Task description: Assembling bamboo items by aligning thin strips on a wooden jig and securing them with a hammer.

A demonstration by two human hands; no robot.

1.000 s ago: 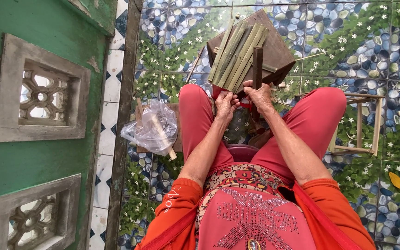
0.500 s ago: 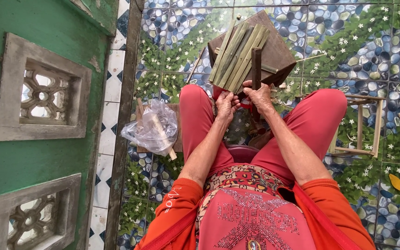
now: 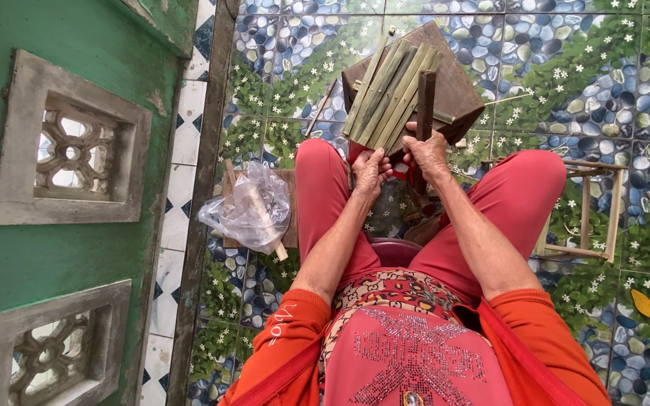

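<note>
I see my right hand [image 3: 426, 150] clenched around the dark blade [image 3: 425, 101], upright beside the bamboo strips [image 3: 389, 94], which my left hand [image 3: 370, 169] seemingly pinches from below.

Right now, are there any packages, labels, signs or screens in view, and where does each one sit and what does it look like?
Clear plastic bag: crumpled and see-through, with a pale stick-like thing inside; it lies on a small wooden board on the tiled floor, beside the person's left leg, near the green wall.
Labels, signs, screens: none in view.
</note>
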